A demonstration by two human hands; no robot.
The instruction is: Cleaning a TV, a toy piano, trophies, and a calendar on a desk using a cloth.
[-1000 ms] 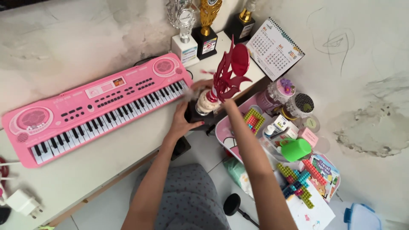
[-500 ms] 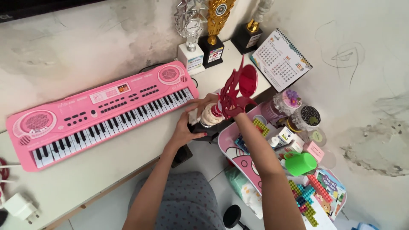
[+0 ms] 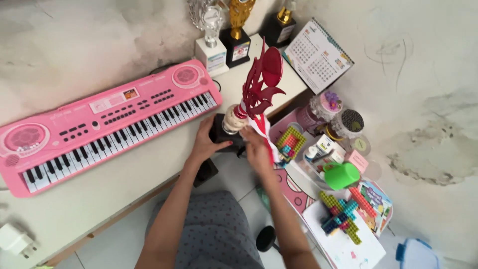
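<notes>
Left hand (image 3: 206,144): fingers closed on trophy base (image 3: 222,133).
Right hand (image 3: 257,149): fingers curled at the stem; grip unclear.
Trophy (image 3: 259,92): red, upright, centre frame, at worktop (image 3: 124,174) edge.
Keyboard (image 3: 99,122): pink, left.
Calendar (image 3: 318,55): upper right.

My left hand (image 3: 205,142) is stretched forward on a nearly straight bare arm, palm down, fingers curled shut around what it grips, thumb out to the right. My right hand (image 3: 258,149) reaches in beside it, forearm angled up from below, fingers closed.
</notes>
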